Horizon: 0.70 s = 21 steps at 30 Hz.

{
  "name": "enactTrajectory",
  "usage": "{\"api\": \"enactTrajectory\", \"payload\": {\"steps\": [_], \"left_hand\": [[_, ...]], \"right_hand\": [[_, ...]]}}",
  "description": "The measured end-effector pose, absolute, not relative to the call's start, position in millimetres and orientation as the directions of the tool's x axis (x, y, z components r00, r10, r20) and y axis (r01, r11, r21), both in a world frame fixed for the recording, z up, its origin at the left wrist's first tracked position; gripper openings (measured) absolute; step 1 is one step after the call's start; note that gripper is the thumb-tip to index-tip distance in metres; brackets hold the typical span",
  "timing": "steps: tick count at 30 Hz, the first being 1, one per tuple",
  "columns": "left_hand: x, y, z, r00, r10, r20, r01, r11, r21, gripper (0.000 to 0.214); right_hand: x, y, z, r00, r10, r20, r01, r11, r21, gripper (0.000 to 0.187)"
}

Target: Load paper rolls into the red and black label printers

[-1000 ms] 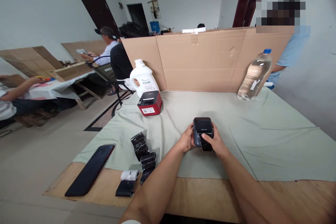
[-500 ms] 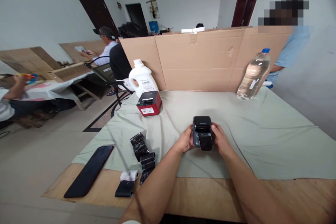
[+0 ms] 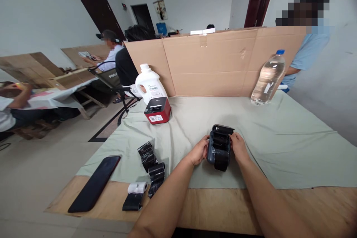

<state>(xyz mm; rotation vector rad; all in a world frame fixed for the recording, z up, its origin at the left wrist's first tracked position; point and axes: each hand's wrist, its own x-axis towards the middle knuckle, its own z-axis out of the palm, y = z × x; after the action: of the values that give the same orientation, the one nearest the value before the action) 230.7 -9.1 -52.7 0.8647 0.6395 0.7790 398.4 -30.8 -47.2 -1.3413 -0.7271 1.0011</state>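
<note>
A small dark portable receipt printer is between my hands, its lid raised. Inside the bay sits a black roll, and a black strip of paper hangs over the printer's near edge. My left hand grips the printer's left side. At the upper right, my right hand has its fingers on the lid's edge. Left of my forearm lie two crumpled black paper rolls and a white paper roll with a black strip.
Behind on the left stand a red and black printer and a white jug. A clear water bottle leans against the cardboard screen. A long black case lies front left. Other people sit beyond the table.
The portable printer's lid has swung up from closed, showing the bay. The printer has turned slightly and shifted a little right, and my right hand has moved up to the lid.
</note>
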Motion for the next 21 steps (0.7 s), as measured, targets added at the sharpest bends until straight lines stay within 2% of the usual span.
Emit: {"api": "enactTrajectory", "payload": {"steps": [3,6,8,10,12,15,17,19,21], "left_hand": [[231,-12,-48,0.485,0.87,-0.086,-0.269,0.242,0.932,0.034],[228,-13,-43,0.368,0.93,-0.013,-0.036,0.028,0.999,0.045],[224,-12,-41,0.302,0.953,-0.023,0.15,-0.024,0.988,0.052],[221,-11,-40,0.245,0.969,-0.013,0.286,-0.059,0.956,0.053],[220,-10,-38,0.174,0.983,0.053,0.363,-0.114,0.925,0.046],[221,-12,-35,0.055,0.981,0.188,0.436,-0.193,0.879,0.026],[223,-16,-31,0.057,0.952,0.3,0.475,-0.29,0.831,0.018],[225,-20,-28,0.143,0.909,0.391,0.481,-0.409,0.776,0.011],[228,-24,-26,0.254,0.871,0.42,0.468,-0.491,0.735,0.006]], "right_hand": [[398,-31,-46,0.415,0.896,-0.156,-0.092,-0.129,-0.987,0.052],[399,-31,-47,0.415,0.898,-0.147,-0.011,-0.156,-0.988,0.056],[398,-31,-47,0.427,0.899,-0.1,0.082,-0.148,-0.986,0.056],[398,-32,-47,0.424,0.905,-0.025,0.257,-0.147,-0.955,0.057],[397,-33,-45,0.391,0.92,0.03,0.437,-0.158,-0.885,0.058],[394,-35,-42,0.349,0.937,0.026,0.568,-0.189,-0.801,0.058],[392,-35,-42,0.336,0.942,0.011,0.614,-0.21,-0.761,0.056],[391,-35,-42,0.328,0.945,0.004,0.646,-0.221,-0.73,0.053],[390,-35,-43,0.323,0.946,0.007,0.669,-0.223,-0.709,0.049]]}}
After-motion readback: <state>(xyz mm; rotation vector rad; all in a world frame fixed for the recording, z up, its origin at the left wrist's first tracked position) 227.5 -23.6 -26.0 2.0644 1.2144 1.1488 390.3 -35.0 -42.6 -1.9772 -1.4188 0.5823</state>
